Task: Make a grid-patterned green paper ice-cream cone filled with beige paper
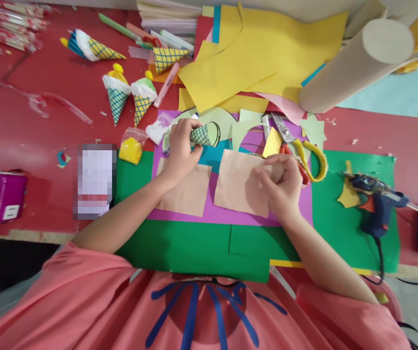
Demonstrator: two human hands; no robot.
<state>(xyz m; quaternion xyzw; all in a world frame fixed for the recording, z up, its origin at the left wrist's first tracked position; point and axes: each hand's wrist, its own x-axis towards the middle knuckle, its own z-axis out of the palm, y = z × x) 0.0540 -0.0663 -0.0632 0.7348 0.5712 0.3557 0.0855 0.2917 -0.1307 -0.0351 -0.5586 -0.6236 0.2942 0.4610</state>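
My left hand (184, 146) is wrapped around a small pale green cone (206, 134) with dark criss-cross lines, its round open end facing right. Over the right-hand beige square (240, 182), my right hand (284, 182) has thumb and forefinger drawn together; whatever is between them is too small or hidden to make out. A second beige square (190, 192) lies under my left wrist. Scissors with yellow and red handles (314, 163) lie just behind my right hand. The squares rest on a purple sheet (185, 219).
Finished ice-cream cones (116, 95) and a bag of yellow material (131, 149) lie to the left. Yellow sheets (267, 53) and a beige roll (355, 68) are at the back. A glue gun (380, 209) with its cord rests on the green sheet (194, 248) at right.
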